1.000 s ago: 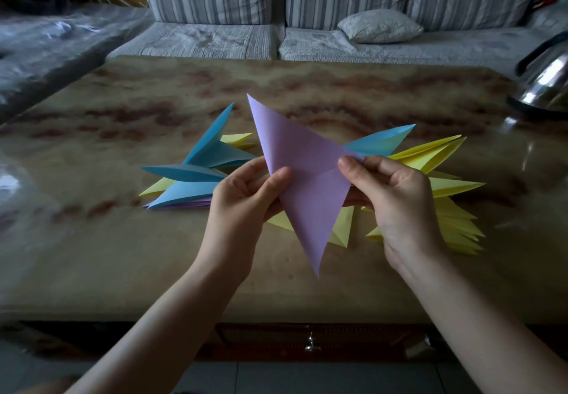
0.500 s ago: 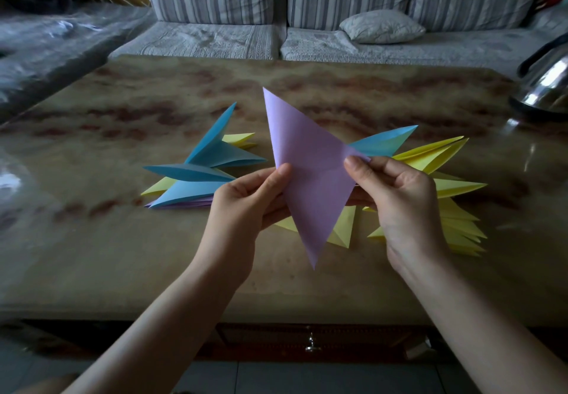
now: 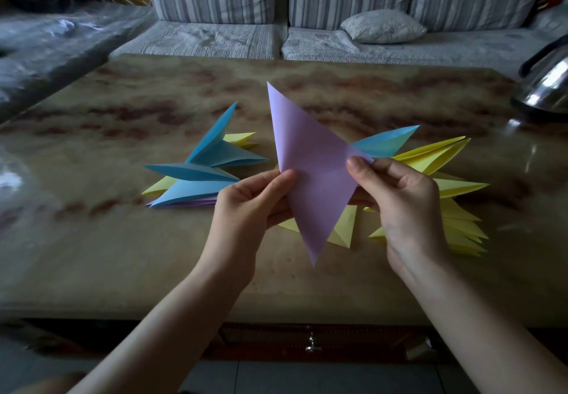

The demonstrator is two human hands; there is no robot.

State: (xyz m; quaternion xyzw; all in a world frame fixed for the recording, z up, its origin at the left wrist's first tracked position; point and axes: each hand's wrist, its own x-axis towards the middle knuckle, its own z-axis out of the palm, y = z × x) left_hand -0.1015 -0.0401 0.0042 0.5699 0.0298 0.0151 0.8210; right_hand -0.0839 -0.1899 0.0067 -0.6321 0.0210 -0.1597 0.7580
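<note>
A folded purple paper (image 3: 310, 172), a long pointed diamond shape, is held above the table with one tip up and one down. My left hand (image 3: 249, 206) pinches its left edge between thumb and fingers. My right hand (image 3: 402, 200) pinches its right corner with the thumb on top. Behind the paper lie folded blue paper pieces (image 3: 199, 175) on the left, one blue piece (image 3: 384, 143) on the right, and a pile of folded yellow pieces (image 3: 455, 191) partly hidden by my right hand.
The marbled brown table (image 3: 123, 240) has a drawer knob (image 3: 312, 346) under its front edge. A shiny metal kettle (image 3: 547, 86) stands at the far right. A striped grey sofa (image 3: 276, 9) with a small cushion (image 3: 382, 26) runs behind the table.
The purple paper has turned a little more upright, its top tip shifting right. Both hands keep their grip and have barely moved.
</note>
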